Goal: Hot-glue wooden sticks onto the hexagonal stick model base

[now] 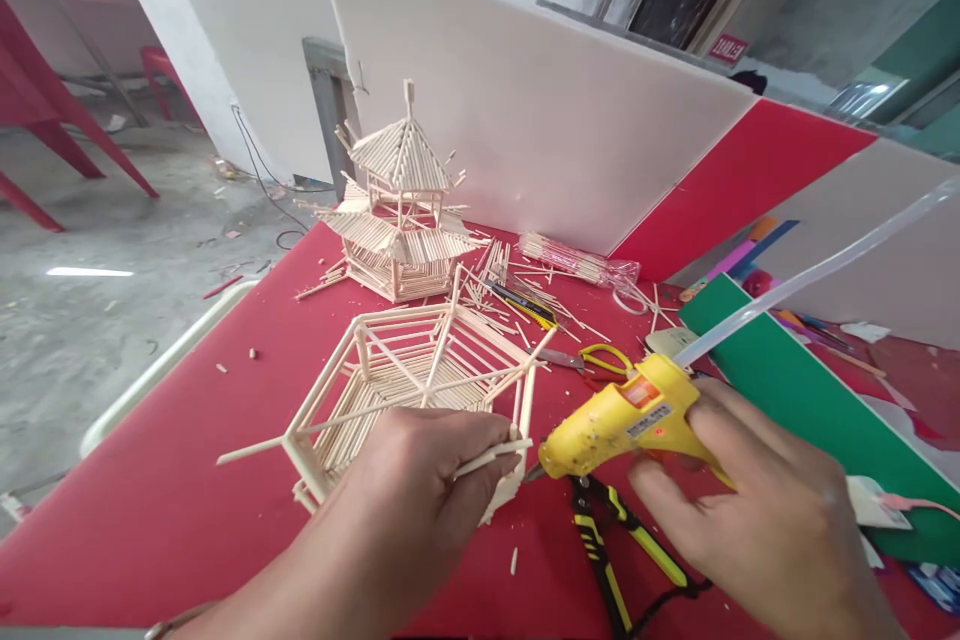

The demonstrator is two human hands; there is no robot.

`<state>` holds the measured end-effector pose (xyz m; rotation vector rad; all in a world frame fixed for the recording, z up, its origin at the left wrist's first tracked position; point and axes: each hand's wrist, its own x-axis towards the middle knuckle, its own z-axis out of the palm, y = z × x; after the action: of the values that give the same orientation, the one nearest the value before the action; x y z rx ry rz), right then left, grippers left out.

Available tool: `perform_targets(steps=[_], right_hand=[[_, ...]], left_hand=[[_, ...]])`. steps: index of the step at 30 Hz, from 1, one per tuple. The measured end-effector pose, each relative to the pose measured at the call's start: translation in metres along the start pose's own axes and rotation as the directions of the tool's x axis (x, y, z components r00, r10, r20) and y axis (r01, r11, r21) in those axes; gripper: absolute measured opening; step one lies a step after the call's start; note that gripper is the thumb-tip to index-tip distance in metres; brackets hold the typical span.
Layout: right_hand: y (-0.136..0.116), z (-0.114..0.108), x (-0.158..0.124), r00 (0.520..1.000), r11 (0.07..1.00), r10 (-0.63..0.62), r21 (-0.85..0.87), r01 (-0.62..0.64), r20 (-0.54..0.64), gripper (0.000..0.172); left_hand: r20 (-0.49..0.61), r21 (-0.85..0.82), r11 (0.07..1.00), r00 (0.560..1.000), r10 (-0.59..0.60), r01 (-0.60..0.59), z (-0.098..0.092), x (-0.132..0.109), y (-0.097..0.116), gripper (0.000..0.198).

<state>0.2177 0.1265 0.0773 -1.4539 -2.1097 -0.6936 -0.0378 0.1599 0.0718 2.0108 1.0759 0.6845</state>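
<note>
One red table (165,510) carries the six-sided stick frame (426,390), which looks light and stiff but fragile at its thin joints, so the thicker rim rails seem the safest hold. The yellow glue gun (619,425), probably heavier, sits in the right hand (765,490), fingers wrapped around its handle, nozzle aimed leftward. Over the frame's near right side, the left hand (442,470) hangs knuckles up, fingers pinched closed on a short stick (489,459).

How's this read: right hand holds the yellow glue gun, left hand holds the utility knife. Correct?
Not quite: in the head view the left hand pinches a thin wooden stick; the utility knife lies on the red tabletop. The right hand does hold the yellow glue gun.
</note>
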Motion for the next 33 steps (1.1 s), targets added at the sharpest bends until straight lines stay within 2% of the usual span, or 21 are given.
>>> perform_targets(steps=[4,7,10,13,16,21,23,28,30,33], right_hand=[[-0.004,-0.002,-0.007,0.997,0.997,0.075,-0.001,-0.075,0.006,0.022],[-0.008,-0.002,-0.016,0.984,0.986,0.170,-0.006,-0.169,0.053,0.019],[-0.014,0.003,-0.032,0.955,0.961,0.278,-0.020,-0.277,0.099,0.021],[-0.022,0.011,-0.053,0.914,0.925,0.379,-0.044,-0.377,0.147,0.031],[-0.031,0.015,-0.069,0.837,0.877,0.469,-0.037,-0.479,0.283,0.035],[-0.035,0.015,-0.084,0.639,0.802,0.501,-0.035,-0.597,0.584,0.021],[-0.032,0.021,-0.092,0.605,0.794,0.486,-0.028,-0.608,0.630,0.020],[-0.022,0.043,-0.113,0.625,0.835,0.458,-0.066,-0.546,0.632,0.026],[-0.022,0.044,-0.117,0.651,0.848,0.468,-0.096,-0.521,0.597,0.029],[-0.027,0.036,-0.112,0.715,0.839,0.501,-0.073,-0.539,0.487,0.043]], left_hand=[[-0.030,0.024,0.999,0.999,0.029,-0.028,-0.001,-0.001,0.001,0.031],[-0.035,0.048,0.998,0.999,0.039,-0.037,-0.002,-0.001,0.000,0.032],[-0.038,0.081,0.997,0.999,0.011,-0.008,-0.002,0.000,-0.001,0.032],[-0.033,0.089,0.996,0.999,-0.011,0.014,-0.003,0.001,-0.001,0.035],[-0.025,0.089,0.996,0.999,-0.031,0.033,-0.002,0.001,-0.001,0.032],[-0.012,0.119,0.992,0.999,-0.030,0.031,-0.002,0.001,-0.001,0.024],[-0.013,0.129,0.991,1.000,-0.028,0.029,-0.002,0.001,0.000,0.023],[-0.005,0.112,0.994,1.000,-0.019,0.020,-0.003,0.000,0.002,0.026],[0.001,0.103,0.995,1.000,-0.017,0.017,-0.003,-0.001,0.003,0.026],[0.010,0.093,0.996,1.000,0.003,-0.004,-0.002,-0.001,0.002,0.026]])
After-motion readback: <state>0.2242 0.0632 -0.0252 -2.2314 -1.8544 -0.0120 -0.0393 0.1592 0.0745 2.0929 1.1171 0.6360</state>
